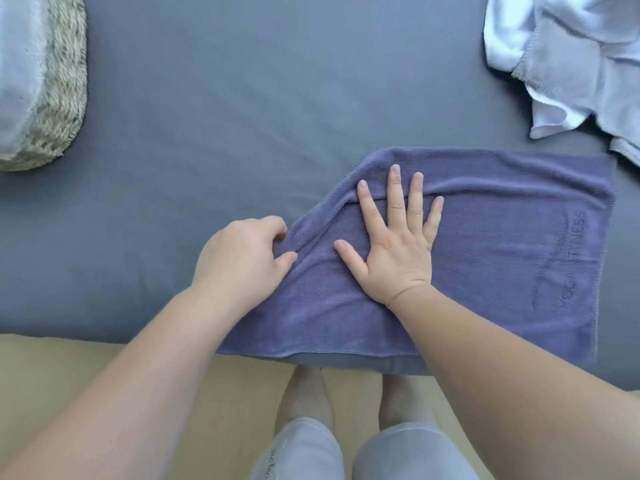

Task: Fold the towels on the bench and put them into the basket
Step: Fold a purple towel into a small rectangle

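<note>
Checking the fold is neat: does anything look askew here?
Yes: the left end of the purple towel slants diagonally, not square, where the left hand pinches it. The right hand presses it flat. The white towel lies crumpled.

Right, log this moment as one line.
step: folding | left hand: pinches edge of purple microfibre towel | right hand: flat on it | crumpled white towel: unfolded | woven straw basket: far left

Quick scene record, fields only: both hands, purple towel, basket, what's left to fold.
left hand: pinches the left edge of the purple towel
right hand: flat, fingers spread, pressing on the towel
purple towel: partly folded, at the near edge of the bench
basket: far left, woven, white cloth inside
left to fold: white towels, crumpled far right
</note>
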Motion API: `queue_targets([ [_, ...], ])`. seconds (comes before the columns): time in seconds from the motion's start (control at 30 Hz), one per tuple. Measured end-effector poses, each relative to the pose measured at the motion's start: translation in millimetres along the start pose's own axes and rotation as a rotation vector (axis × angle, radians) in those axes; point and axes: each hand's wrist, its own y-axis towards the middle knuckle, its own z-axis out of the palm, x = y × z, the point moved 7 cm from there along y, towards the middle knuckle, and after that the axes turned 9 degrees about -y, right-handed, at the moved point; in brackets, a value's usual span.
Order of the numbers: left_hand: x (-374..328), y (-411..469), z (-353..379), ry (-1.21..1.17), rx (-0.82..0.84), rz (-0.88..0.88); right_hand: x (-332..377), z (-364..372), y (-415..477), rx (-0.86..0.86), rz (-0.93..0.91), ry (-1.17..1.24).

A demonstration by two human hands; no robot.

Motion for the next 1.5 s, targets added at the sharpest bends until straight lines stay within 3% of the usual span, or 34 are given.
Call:
queue_targets([
  [0.17, -24, -19, 8, 0.096, -0.275, 0.34, -1, -2, 0, -0.068, -0.023, 0.058],
  [0.23, -31, -29, 19, 0.051, -0.24, 0.395, -1, -3, -1, -0.086, -0.028, 0.075],
  [0.3, -31, -36, 27, -0.065, -0.19, 0.341, -1, -4, -1, -0.095, -0.027, 0.098],
  [0.43, -7, -35, 16, -0.238, -0.292, 0.138, -3, -4, -1, -0.089, 0.002, 0.109],
  [0.57, 12, -26, 20, -0.081, -0.145, -0.067, -2, -4, -1, -0.07, 0.026, 0.057],
  [0.7, 5, -22, 15, -0.09, -0.194, 0.028, -2, -4, -1, -0.058, 0.029, 0.025],
  [0.9, 4, -13, 15, -0.089, -0.131, -0.035, -2, -4, 0, -0.035, 0.034, 0.01],
  [1.07, -7, -12, 24, -0.045, -0.144, 0.052, -2, -5, 0, -0.03, 0.031, 0.027],
  [1.3, 18, -5, -25, -0.334, -0.365, -0.095, -3, -3, -1, -0.034, 0.027, 0.044],
  [1.4, 20, 20, -58, -0.252, -0.378, -0.034, -3, -2, -1, -0.027, 0.031, 0.039],
  [1.5, 11, 57, -89, -0.003, -0.39, 0.102, -2, -1, 0, -0.021, 0.029, 0.021],
])
